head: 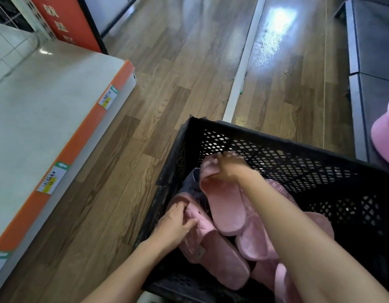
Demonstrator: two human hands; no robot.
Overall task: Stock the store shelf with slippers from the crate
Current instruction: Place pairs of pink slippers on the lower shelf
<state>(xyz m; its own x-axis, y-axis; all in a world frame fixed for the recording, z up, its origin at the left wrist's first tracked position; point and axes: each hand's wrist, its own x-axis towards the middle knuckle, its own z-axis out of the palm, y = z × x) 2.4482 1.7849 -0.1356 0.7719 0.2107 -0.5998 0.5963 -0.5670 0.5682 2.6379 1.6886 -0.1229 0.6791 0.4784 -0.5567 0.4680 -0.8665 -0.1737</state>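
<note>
- Wood floor (pixel 167 84) aisle, no slippers on the shelf (pixel 47 106) part I see: barely started, I'd say.
- Left hand (pixel 176 224) grips a quilted slipper (pixel 211 248), right hand (pixel 228 167) clamps a smooth slipper (pixel 226 206), both down in the crate (pixel 276 145).

Two bare forearms are showing in the head view: the left forearm (pixel 128 270) is running up from the bottom edge, and the right forearm (pixel 309 243), looking wider because it is nearer the camera, is running up from the bottom right corner. Both are showing bare at the wrists. The left hand (pixel 177 226) is appearing sharp, with knuckles and short fingernails plain to see, while the right hand (pixel 229 167) is blurring at its fingertips, so its nails are not reading clearly.
</note>
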